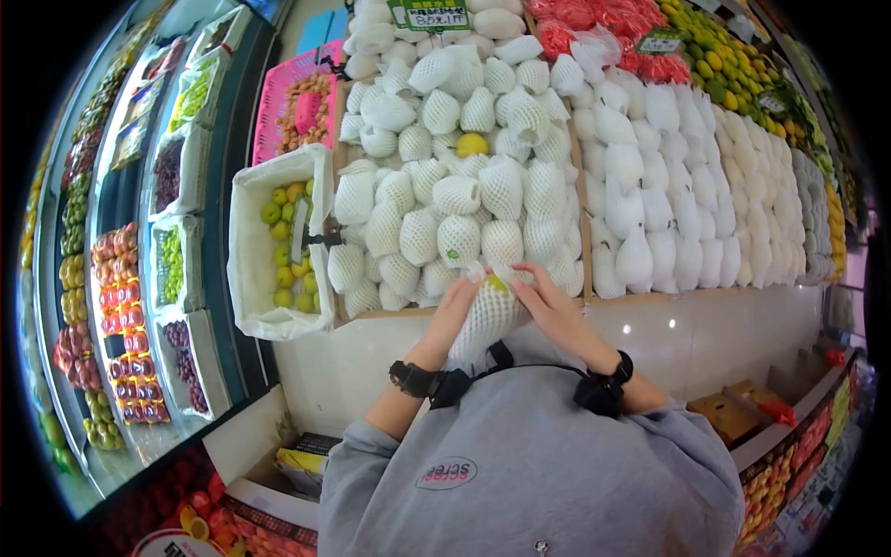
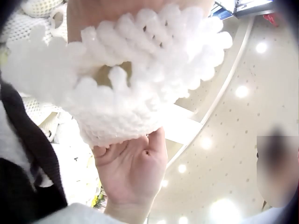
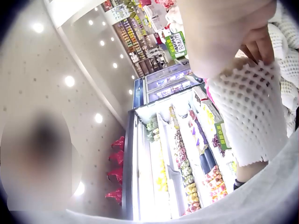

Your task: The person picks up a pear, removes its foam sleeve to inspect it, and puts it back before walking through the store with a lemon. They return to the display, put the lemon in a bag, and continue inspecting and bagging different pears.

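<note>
Close in front of the chest, both hands are at a white foam fruit net (image 1: pixel 484 325). A bit of yellow-green fruit (image 1: pixel 499 282) shows at its upper end. The left hand (image 1: pixel 449 317) grips the net from the left side. From the right, the right hand (image 1: pixel 559 317) holds the net's upper edge with its fingers. The left wrist view has the foam net (image 2: pixel 135 102) close up, its scalloped edge loose, with the right hand (image 2: pixel 133 175) below it. In the right wrist view the net (image 3: pixel 250 112) hangs under the right hand (image 3: pixel 219 37).
Rows of net-wrapped fruit (image 1: pixel 459 237) fill the display just ahead; one bare yellow fruit (image 1: pixel 471 145) lies among them. A white lined box (image 1: pixel 243 251) of green-yellow fruit stands left, beside a pink basket (image 1: pixel 269 102). Bagged white fruit (image 1: pixel 640 186) lies right. Lit shelves (image 1: pixel 121 204) run far left.
</note>
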`<action>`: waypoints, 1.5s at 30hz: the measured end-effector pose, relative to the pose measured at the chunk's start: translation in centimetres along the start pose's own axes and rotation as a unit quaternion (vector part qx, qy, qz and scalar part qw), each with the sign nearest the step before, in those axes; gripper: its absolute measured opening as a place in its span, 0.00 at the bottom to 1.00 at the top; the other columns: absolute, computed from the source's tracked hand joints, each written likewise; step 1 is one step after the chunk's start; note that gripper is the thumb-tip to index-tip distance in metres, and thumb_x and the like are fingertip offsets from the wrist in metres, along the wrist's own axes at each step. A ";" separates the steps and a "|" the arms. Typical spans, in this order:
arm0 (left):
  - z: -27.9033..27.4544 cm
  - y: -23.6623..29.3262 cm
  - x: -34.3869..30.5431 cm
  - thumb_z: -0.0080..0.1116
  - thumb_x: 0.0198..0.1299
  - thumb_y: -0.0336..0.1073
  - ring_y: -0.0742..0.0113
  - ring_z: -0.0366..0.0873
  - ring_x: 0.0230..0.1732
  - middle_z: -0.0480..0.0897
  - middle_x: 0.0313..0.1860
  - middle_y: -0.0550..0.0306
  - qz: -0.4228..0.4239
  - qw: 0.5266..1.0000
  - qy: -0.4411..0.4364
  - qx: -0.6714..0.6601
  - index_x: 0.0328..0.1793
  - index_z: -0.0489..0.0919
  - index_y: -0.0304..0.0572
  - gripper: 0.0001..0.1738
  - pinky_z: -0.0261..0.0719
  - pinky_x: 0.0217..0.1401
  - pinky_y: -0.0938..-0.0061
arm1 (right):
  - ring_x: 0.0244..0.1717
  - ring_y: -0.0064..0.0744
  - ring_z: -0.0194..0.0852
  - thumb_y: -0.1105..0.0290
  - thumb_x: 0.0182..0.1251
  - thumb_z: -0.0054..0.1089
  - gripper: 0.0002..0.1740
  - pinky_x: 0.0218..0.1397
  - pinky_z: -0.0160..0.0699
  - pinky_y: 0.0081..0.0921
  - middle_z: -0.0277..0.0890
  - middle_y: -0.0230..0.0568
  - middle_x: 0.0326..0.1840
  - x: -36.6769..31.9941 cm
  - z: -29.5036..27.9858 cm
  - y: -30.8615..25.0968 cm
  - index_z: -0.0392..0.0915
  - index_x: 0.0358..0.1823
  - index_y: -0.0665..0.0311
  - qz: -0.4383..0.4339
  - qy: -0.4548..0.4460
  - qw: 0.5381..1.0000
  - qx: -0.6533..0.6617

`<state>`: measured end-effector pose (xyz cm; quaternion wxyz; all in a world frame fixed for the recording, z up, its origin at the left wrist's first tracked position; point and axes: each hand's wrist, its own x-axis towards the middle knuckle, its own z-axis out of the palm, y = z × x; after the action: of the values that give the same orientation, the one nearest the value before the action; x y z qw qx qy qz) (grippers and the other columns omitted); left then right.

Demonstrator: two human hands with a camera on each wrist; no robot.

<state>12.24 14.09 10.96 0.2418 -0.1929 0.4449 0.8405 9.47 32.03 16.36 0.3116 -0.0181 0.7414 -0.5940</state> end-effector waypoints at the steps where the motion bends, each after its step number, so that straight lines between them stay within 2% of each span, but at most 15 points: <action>1: -0.2 0.4 0.5 0.39 0.69 0.41 0.73 0.72 0.50 0.75 0.51 0.58 0.017 1.000 -0.006 -0.015 0.60 0.69 0.38 0.20 0.70 0.53 0.78 | 0.33 0.32 0.74 0.49 0.70 0.39 0.27 0.35 0.69 0.27 0.75 0.45 0.30 1.1 0.2 -0.2 0.64 0.54 0.67 -0.012 0.023 0.999 -0.033; 5: 0.4 2.8 1.6 0.37 0.69 0.47 0.70 0.73 0.50 0.75 0.50 0.58 0.029 0.998 -0.010 -0.046 0.61 0.66 0.41 0.22 0.72 0.53 0.75 | 0.26 0.46 0.76 0.51 0.69 0.41 0.23 0.30 0.72 0.35 0.75 0.53 0.22 5.5 0.8 -1.5 0.71 0.44 0.67 -0.076 0.122 0.969 -0.200; 9: -1.4 2.6 3.6 0.35 0.68 0.52 0.64 0.75 0.50 0.76 0.52 0.57 -0.066 0.962 -0.023 -0.264 0.59 0.67 0.48 0.23 0.74 0.53 0.69 | 0.23 0.47 0.76 0.51 0.68 0.42 0.20 0.27 0.69 0.37 0.75 0.48 0.19 7.0 2.6 -2.9 0.74 0.42 0.61 -0.070 0.189 0.928 -0.312; 12: -3.2 2.4 3.5 0.32 0.68 0.55 0.64 0.75 0.51 0.76 0.52 0.56 -0.058 0.951 -0.089 -0.290 0.60 0.67 0.49 0.25 0.75 0.53 0.68 | 0.21 0.41 0.74 0.54 0.66 0.47 0.17 0.25 0.69 0.30 0.73 0.46 0.17 7.5 3.6 -2.8 0.73 0.39 0.61 -0.059 0.219 0.936 -0.270; 15: -2.4 4.5 3.7 0.33 0.66 0.59 0.62 0.75 0.51 0.76 0.51 0.54 -0.075 0.950 -0.008 -0.304 0.61 0.67 0.45 0.30 0.75 0.53 0.67 | 0.18 0.27 0.71 0.60 0.65 0.51 0.12 0.22 0.65 0.22 0.72 0.40 0.15 7.6 5.0 -2.9 0.71 0.38 0.62 -0.100 0.290 0.936 -0.171; 19: -3.1 5.4 4.2 0.38 0.62 0.61 0.59 0.75 0.49 0.76 0.50 0.51 -0.066 0.947 -0.055 -0.309 0.58 0.70 0.39 0.33 0.75 0.53 0.67 | 0.18 0.08 0.58 0.66 0.68 0.50 0.09 0.20 0.54 0.11 0.66 0.22 0.14 8.7 7.0 -2.3 0.66 0.40 0.64 -0.171 0.258 0.933 0.184; 22: -4.1 6.3 3.6 0.39 0.61 0.59 0.56 0.76 0.47 0.77 0.50 0.49 -0.070 0.956 -0.054 -0.280 0.56 0.71 0.39 0.32 0.74 0.53 0.62 | 0.17 0.08 0.53 0.67 0.69 0.47 0.07 0.20 0.51 0.10 0.62 0.21 0.16 8.8 6.9 -1.8 0.65 0.41 0.63 -0.162 0.238 0.927 0.240; 27: -4.2 7.2 3.4 0.40 0.63 0.52 0.61 0.77 0.46 0.78 0.48 0.52 -0.069 0.970 -0.101 -0.212 0.54 0.72 0.38 0.26 0.76 0.51 0.69 | 0.20 0.09 0.54 0.67 0.71 0.45 0.07 0.24 0.54 0.09 0.61 0.23 0.21 10.0 7.1 -0.2 0.66 0.42 0.64 -0.206 0.262 0.901 0.278; 30: -2.9 7.0 2.7 0.39 0.63 0.52 0.62 0.77 0.46 0.78 0.47 0.54 -0.032 0.995 -0.037 -0.082 0.55 0.71 0.39 0.26 0.76 0.50 0.70 | 0.23 0.09 0.57 0.67 0.71 0.45 0.08 0.27 0.57 0.09 0.63 0.25 0.23 10.5 5.8 -1.6 0.66 0.42 0.65 -0.226 0.290 0.885 0.286; 31: -2.7 7.3 2.5 0.38 0.63 0.51 0.64 0.77 0.47 0.78 0.47 0.55 -0.023 0.993 -0.070 -0.088 0.56 0.70 0.41 0.25 0.76 0.49 0.71 | 0.24 0.09 0.58 0.67 0.71 0.44 0.08 0.28 0.58 0.08 0.63 0.25 0.24 10.6 5.5 -2.1 0.66 0.42 0.65 -0.232 0.299 0.882 0.282; 35: -1.2 9.1 1.9 0.37 0.64 0.48 0.63 0.77 0.48 0.77 0.49 0.55 -0.042 0.987 -0.066 -0.140 0.57 0.69 0.42 0.23 0.76 0.50 0.68 | 0.30 0.13 0.64 0.62 0.72 0.42 0.13 0.34 0.62 0.09 0.68 0.28 0.34 11.5 5.2 -2.6 0.68 0.44 0.64 -0.195 0.266 0.911 0.246; 38: -2.2 9.4 2.8 0.36 0.66 0.48 0.65 0.76 0.46 0.77 0.47 0.55 0.013 0.996 -0.009 -0.088 0.57 0.69 0.40 0.23 0.75 0.50 0.71 | 0.35 0.19 0.70 0.55 0.71 0.41 0.19 0.41 0.67 0.12 0.73 0.33 0.41 10.9 5.3 -2.6 0.68 0.50 0.64 -0.006 0.184 0.925 0.332; 39: -3.5 8.8 3.9 0.36 0.66 0.48 0.67 0.76 0.44 0.76 0.46 0.55 0.106 0.993 0.015 0.047 0.57 0.68 0.39 0.23 0.74 0.48 0.72 | 0.36 0.19 0.70 0.55 0.71 0.42 0.19 0.40 0.68 0.14 0.72 0.32 0.40 11.1 5.3 -1.5 0.68 0.51 0.62 0.009 0.118 0.914 0.388; 41: -5.9 7.7 5.6 0.35 0.68 0.48 0.70 0.74 0.41 0.75 0.43 0.55 0.275 0.906 0.072 0.315 0.57 0.67 0.37 0.24 0.73 0.44 0.74 | 0.38 0.21 0.71 0.54 0.69 0.45 0.19 0.39 0.71 0.19 0.72 0.30 0.38 11.5 5.7 1.3 0.68 0.52 0.60 0.047 -0.023 0.869 0.492; 45: -4.7 9.6 2.5 0.50 0.63 0.40 0.78 0.69 0.32 0.73 0.34 0.58 0.208 0.913 -0.019 0.350 0.57 0.66 0.34 0.21 0.67 0.31 0.82 | 0.50 0.32 0.74 0.53 0.68 0.45 0.26 0.52 0.75 0.35 0.73 0.38 0.52 9.6 5.2 1.1 0.61 0.61 0.60 0.016 -0.084 0.863 0.499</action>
<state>5.13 6.02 13.41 0.1217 0.0170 0.7360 0.6657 4.66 24.04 10.60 0.3497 0.1017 0.3174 -0.8756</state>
